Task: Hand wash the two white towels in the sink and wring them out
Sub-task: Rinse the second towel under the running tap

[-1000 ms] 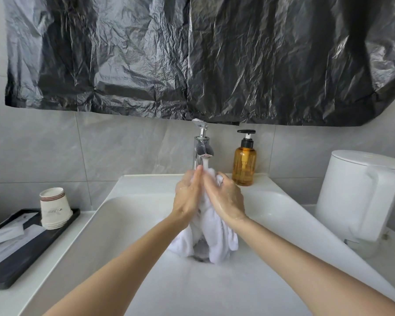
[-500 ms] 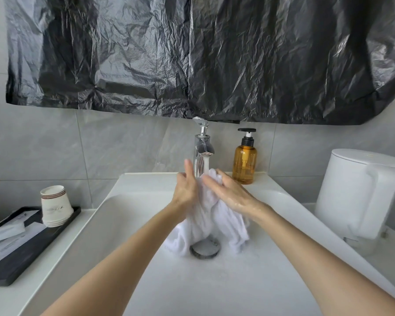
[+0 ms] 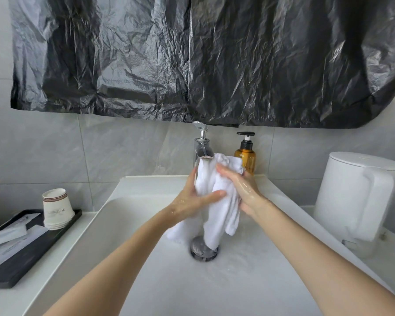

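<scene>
Towel (image 3: 217, 190) raised under tap; hands (image 3: 192, 201) hide its middle.

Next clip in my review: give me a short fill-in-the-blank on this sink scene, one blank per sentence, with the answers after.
1. Both hands, the left hand and the right hand, hold the white towel under the running ____.
2. The amber soap bottle has a ____ pump top.
3. The stack of paper cups stands on a black ____.
4. The towel's lower end hangs over the metal ____ of the sink.

Missing words: faucet; black; tray; drain
</scene>
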